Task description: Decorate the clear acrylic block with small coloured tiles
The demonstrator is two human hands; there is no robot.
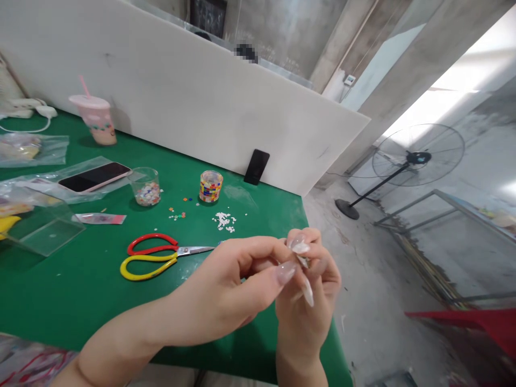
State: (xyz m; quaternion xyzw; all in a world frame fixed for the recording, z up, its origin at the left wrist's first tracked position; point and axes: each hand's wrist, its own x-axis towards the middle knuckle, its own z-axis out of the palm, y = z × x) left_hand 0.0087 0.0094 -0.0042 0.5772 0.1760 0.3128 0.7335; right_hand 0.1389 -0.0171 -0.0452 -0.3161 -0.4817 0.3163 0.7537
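Observation:
My left hand (242,285) reaches in from the lower left, thumb and forefinger pinched together. Its fingertips meet those of my right hand (308,274), which is curled closed above the table's right edge. Any small item between the fingers is hidden; I cannot make it out. Just left of my hands lie scissors (161,256) with one red and one yellow handle, their blade tips beside my left hand. Beyond the hands is a scatter of small white pieces (223,220). Behind these stands a small round cup covered in coloured tiles (210,187).
On the green table (80,290) stand a clear cup of small pieces (147,194), a pink drink cup (95,121) and a clear box (48,231). A pink-edged phone (94,177) lies on plastic. Another phone (257,167) leans on the white partition (193,107). A fan (418,157) stands right.

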